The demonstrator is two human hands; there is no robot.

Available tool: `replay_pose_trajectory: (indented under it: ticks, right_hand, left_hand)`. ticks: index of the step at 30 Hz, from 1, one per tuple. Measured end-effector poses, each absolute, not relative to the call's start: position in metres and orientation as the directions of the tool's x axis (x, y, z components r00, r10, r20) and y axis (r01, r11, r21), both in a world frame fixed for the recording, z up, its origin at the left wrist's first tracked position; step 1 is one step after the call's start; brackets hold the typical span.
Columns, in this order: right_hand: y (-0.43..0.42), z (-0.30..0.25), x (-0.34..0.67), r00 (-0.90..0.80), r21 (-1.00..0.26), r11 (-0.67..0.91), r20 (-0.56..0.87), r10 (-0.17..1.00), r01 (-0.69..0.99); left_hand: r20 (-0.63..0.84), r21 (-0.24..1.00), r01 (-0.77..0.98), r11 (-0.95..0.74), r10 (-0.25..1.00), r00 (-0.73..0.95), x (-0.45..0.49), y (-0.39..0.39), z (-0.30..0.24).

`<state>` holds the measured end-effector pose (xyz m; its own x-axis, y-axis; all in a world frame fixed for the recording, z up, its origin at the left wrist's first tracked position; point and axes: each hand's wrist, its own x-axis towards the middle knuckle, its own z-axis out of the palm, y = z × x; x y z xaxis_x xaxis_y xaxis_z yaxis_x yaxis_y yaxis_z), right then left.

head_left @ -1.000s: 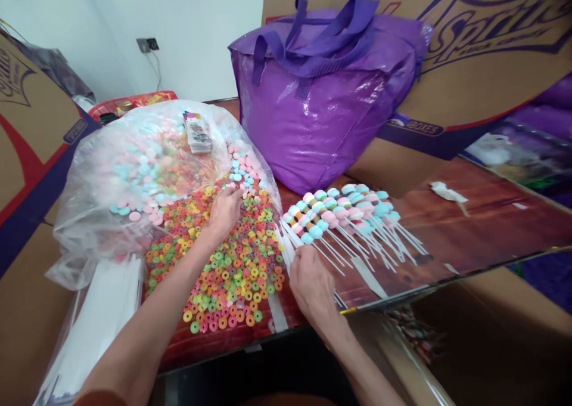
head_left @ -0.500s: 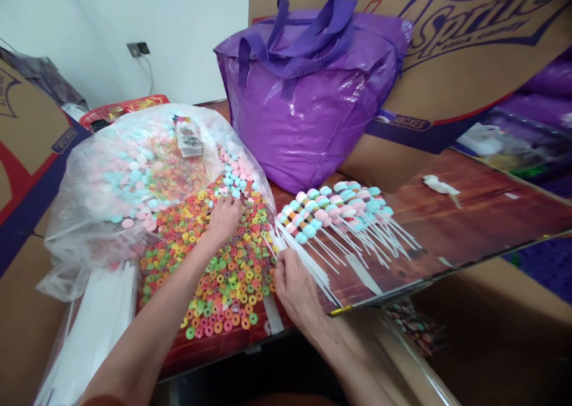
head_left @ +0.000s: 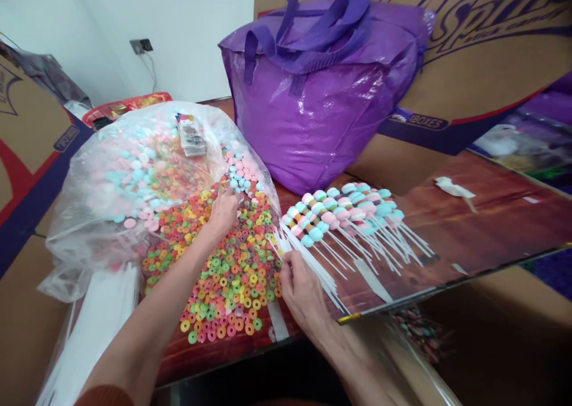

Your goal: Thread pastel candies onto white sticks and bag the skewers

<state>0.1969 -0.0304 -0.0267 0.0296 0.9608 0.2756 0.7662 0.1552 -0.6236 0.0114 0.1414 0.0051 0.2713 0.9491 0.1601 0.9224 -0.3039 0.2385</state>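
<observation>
My left hand [head_left: 224,211] reaches into the far side of a pile of ring-shaped gummy candies [head_left: 227,287], beside a cluster of pink and blue marshmallows [head_left: 241,173]. Its fingers are bent together, and whatever they pinch is too hidden to name. Closer to me, my right hand [head_left: 304,293] is closed, thumb against fingers, on a thin white stick [head_left: 277,248] that points up and left. Loose white sticks [head_left: 315,263] lie fanned beside it. To the right, finished-looking candy skewers [head_left: 348,209] of marshmallows and gummy rings lie in an overlapping row.
A clear plastic bag [head_left: 89,179] of candies spreads at left, with a stack of small labels [head_left: 192,136] on it. More white sticks [head_left: 102,310] lie front left. A purple bag [head_left: 313,114] stands behind, against a cardboard box [head_left: 482,84]. Tape [head_left: 373,281] marks the table.
My left hand has shifted slightly farther into the far edge of the candies, by the marshmallows. My right hand stays beside the sticks. The view has tilted a little.
</observation>
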Motion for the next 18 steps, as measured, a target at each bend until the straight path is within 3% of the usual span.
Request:
replay_pose_trajectory:
  ticks: [6,8,11,13,18]
  right_hand:
    - [-0.031,-0.023,0.198,0.018,-0.668,0.144,0.229,0.973,0.730]
    - [-0.029,-0.021,0.197,0.010,-0.699,0.140,0.206,0.979,0.701]
    - [-0.022,-0.015,0.191,0.003,-0.753,0.154,0.203,0.979,0.640]
    - [-0.014,-0.010,0.183,0.010,-0.800,0.167,0.210,0.978,0.576]
    - [-0.001,-0.003,0.160,-0.027,-0.893,0.237,0.245,0.969,0.383]
  left_hand:
    - [0.119,0.307,0.916,-0.258,0.965,0.232,0.007,0.139,0.009]
    - [0.117,0.427,0.879,-0.211,0.977,0.178,0.001,0.123,0.012]
    - [0.024,0.770,0.633,-0.083,0.995,0.101,-0.004,0.090,0.014]
    - [-0.034,0.914,0.405,-0.020,0.991,0.126,-0.002,0.067,0.014]
    - [-0.120,0.993,0.024,0.118,0.977,0.174,0.013,0.028,0.013]
